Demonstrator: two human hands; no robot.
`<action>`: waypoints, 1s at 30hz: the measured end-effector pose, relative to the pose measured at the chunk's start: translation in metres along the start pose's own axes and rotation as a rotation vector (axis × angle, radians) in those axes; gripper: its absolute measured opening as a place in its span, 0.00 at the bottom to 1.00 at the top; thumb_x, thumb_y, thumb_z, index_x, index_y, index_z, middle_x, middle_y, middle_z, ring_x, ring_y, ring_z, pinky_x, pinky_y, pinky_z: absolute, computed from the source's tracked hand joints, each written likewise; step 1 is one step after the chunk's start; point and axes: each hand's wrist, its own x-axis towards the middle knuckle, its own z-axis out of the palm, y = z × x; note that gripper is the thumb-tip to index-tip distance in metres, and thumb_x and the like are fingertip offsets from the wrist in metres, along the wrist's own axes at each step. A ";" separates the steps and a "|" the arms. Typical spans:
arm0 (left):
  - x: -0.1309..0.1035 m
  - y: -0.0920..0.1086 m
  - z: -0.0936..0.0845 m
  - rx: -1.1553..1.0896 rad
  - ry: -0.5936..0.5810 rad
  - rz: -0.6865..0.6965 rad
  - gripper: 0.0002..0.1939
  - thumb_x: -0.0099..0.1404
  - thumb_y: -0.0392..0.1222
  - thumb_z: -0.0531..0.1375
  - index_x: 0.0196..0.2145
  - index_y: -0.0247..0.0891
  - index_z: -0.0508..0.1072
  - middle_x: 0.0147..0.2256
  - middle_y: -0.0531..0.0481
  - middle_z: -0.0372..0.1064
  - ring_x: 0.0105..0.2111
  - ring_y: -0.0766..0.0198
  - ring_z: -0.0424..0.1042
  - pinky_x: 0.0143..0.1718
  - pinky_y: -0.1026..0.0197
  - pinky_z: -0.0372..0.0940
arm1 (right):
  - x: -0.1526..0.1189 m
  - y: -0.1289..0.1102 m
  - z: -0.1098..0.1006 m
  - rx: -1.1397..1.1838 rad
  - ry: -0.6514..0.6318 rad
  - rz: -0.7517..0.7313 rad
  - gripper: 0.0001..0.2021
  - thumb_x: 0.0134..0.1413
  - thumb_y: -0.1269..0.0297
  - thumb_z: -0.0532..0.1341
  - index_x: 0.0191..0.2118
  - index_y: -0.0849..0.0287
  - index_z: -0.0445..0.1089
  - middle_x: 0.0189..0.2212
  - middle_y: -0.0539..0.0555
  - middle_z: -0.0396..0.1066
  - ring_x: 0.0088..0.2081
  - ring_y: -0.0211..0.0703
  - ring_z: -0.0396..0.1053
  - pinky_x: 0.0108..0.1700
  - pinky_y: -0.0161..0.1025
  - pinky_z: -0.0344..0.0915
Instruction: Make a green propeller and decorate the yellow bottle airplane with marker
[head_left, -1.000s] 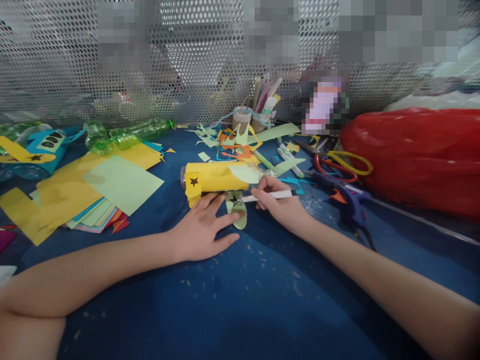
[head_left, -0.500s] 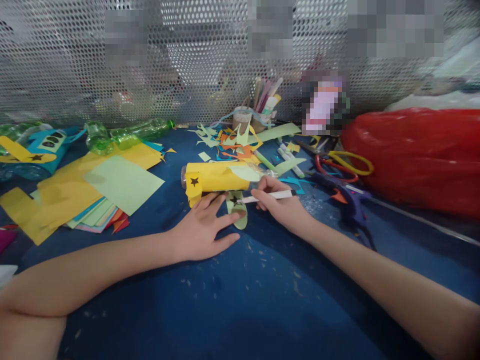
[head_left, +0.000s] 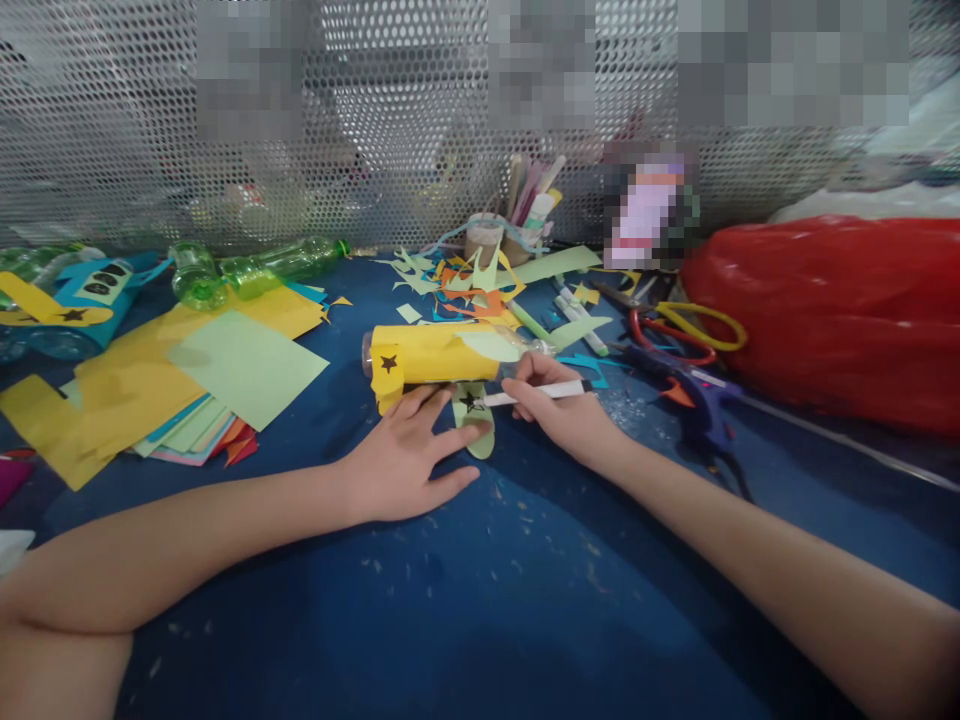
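Observation:
My right hand grips a white marker, its tip on a black star drawn on a pale green paper wing. Fingers spread, my left hand lies flat with its index finger pressing on that wing. Just behind both hands, a plastic bottle wrapped in yellow paper lies on its side. A yellow tab with another black star hangs from its left end, and a pale green piece of paper covers part of its right end.
Coloured paper sheets and green bottles lie at left, near a blue paper-covered craft. Paper scraps lie behind the wrapped bottle. Scissors, a purple glue gun and a red plastic bag are at right. A perforated metal panel stands behind.
Almost nothing differs. The marker tip stays at the star on the green wing, and my left hand keeps its place.

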 end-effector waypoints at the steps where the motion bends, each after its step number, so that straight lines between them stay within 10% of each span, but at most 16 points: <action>1: 0.000 0.000 0.001 0.001 0.011 0.004 0.25 0.69 0.56 0.50 0.60 0.50 0.64 0.61 0.40 0.54 0.61 0.40 0.52 0.57 0.37 0.55 | 0.000 0.000 0.000 0.000 -0.001 0.001 0.13 0.53 0.61 0.62 0.24 0.55 0.59 0.14 0.41 0.58 0.17 0.33 0.56 0.23 0.35 0.58; 30: 0.000 -0.001 0.001 0.011 0.015 0.008 0.25 0.69 0.56 0.49 0.60 0.49 0.64 0.60 0.38 0.54 0.61 0.40 0.52 0.58 0.37 0.55 | -0.001 -0.001 0.000 0.002 0.048 0.013 0.12 0.52 0.64 0.61 0.23 0.55 0.58 0.14 0.42 0.58 0.18 0.33 0.58 0.24 0.35 0.59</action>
